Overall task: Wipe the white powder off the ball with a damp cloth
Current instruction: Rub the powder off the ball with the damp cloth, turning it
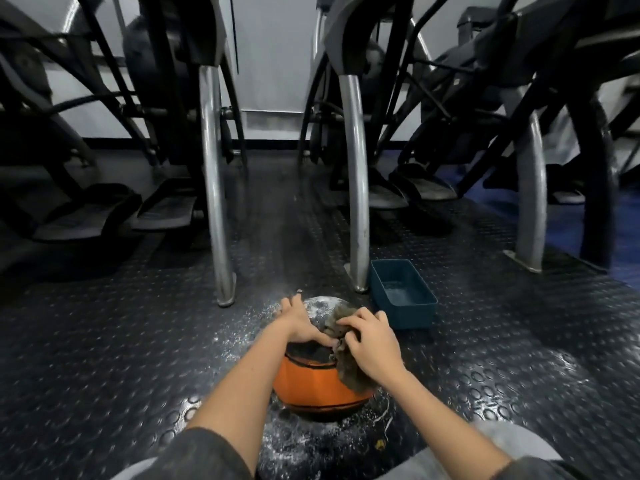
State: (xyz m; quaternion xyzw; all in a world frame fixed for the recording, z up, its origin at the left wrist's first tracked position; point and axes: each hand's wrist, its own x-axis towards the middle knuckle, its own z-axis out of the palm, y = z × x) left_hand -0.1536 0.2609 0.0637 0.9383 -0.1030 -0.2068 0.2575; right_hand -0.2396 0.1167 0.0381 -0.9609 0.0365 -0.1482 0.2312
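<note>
While left hand (298,323) rests flat, fingers straight, on ball (304,380), right hand (373,342) grips cloth (348,367), fingers curled; powder (320,306) apparently covers ball's far side.

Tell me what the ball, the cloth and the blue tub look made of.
Ball: probably rubber or composite leather, matte orange panels, black seams. Cloth: soft fabric, grey-brown, limp and crumpled. Tub: likely rigid plastic, smooth teal walls, slight sheen.
</note>
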